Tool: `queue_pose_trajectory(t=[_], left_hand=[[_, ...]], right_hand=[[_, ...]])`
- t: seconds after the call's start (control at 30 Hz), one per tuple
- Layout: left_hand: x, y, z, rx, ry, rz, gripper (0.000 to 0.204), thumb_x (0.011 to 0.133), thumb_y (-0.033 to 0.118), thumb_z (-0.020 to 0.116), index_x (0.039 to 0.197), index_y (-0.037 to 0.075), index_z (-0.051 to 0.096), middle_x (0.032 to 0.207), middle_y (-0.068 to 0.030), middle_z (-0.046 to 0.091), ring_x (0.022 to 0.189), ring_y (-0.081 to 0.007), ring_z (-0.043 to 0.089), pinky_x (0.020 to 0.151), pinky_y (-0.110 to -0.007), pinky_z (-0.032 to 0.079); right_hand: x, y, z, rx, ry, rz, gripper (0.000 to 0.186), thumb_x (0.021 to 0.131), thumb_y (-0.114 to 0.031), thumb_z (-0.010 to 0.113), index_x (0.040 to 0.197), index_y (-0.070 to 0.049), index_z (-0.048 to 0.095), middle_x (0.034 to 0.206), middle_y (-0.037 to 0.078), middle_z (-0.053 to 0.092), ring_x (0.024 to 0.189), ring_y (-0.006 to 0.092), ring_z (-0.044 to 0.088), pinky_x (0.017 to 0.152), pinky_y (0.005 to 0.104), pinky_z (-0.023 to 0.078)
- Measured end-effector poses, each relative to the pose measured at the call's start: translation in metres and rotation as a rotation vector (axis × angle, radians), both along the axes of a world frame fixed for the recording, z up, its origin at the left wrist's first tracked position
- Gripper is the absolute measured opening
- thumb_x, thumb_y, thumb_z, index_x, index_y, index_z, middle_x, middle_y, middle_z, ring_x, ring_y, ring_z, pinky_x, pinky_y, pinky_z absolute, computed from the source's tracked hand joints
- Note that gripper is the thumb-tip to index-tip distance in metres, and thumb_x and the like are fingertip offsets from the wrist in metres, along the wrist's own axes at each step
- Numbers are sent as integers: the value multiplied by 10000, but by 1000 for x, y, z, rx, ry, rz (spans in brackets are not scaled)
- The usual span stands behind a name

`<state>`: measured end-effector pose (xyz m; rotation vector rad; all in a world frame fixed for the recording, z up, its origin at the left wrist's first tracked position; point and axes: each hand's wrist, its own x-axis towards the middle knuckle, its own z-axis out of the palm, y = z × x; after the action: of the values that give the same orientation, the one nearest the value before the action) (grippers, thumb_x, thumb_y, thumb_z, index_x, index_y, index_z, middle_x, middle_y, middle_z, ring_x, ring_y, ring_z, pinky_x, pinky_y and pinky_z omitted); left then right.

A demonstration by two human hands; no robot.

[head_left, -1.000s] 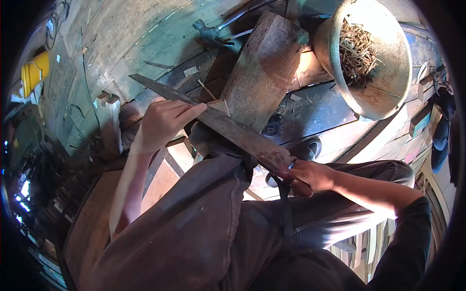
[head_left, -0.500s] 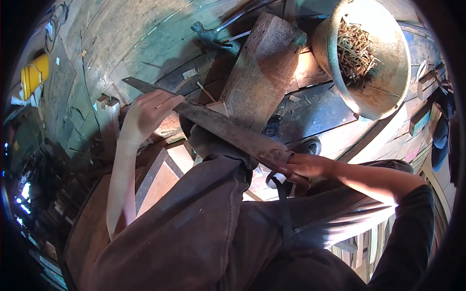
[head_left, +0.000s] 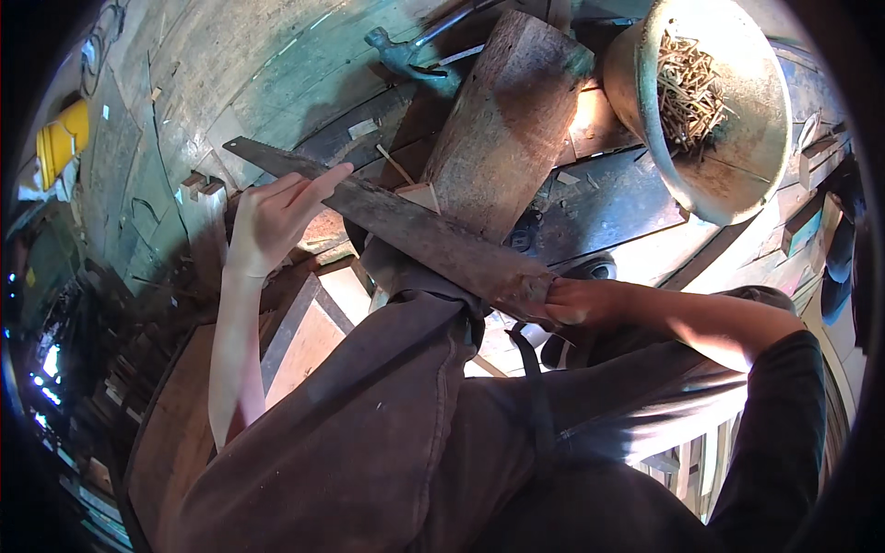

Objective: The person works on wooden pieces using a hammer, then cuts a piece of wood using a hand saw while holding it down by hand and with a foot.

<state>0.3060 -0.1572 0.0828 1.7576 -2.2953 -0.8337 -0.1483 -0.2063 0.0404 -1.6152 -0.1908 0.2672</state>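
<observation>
A worn handsaw (head_left: 433,241) lies slantwise above my knee, its narrow tip at the upper left and its handle end at the lower right. My right hand (head_left: 590,304) is closed round the handle, which is mostly hidden by the fingers. Toward the narrow end, my left hand (head_left: 277,217) grips the blade between thumb and fingers. Just beyond the blade rests a thick wooden block (head_left: 512,120); at its near end sits a small pale wood piece (head_left: 419,196).
A pale, wide-mouthed bucket (head_left: 645,101) tips on its side at the far right, with thin brown stick-like pieces (head_left: 690,97) inside. A claw hammer (head_left: 401,55) lies on the plank floor (head_left: 249,111). Something yellow (head_left: 63,138) is at far left; a wooden box-like piece (head_left: 309,346) stands beside my left forearm.
The saw's handle end has turned slightly, and my right hand has shifted a little up with it. My left forefinger has lifted straighter along the blade. The surroundings shift slightly in view.
</observation>
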Motion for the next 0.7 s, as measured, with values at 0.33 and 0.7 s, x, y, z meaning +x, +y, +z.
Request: queue_pose_trajectory(t=[0.33, 0.7], left_hand=[[-4, -4, 9, 3, 24, 26, 424, 782, 11, 668, 1195, 104, 646, 815, -84, 625, 754, -256, 632, 642, -358, 519], [0, -12, 4, 27, -3, -36, 513, 761, -24, 654, 1253, 119, 626, 864, -92, 672, 767, -260, 655, 652, -370, 537]], right_hand=[[-8, 3, -10, -69, 341, 144, 569, 871, -140, 576, 1392, 34, 427, 1080, 224, 575, 1018, 395, 582, 872, 444, 482], [-9, 15, 1, -36, 96, -150, 466, 908, -140, 539, 1333, 30, 446, 1052, 189, 563, 1044, 375, 552, 976, 457, 398]])
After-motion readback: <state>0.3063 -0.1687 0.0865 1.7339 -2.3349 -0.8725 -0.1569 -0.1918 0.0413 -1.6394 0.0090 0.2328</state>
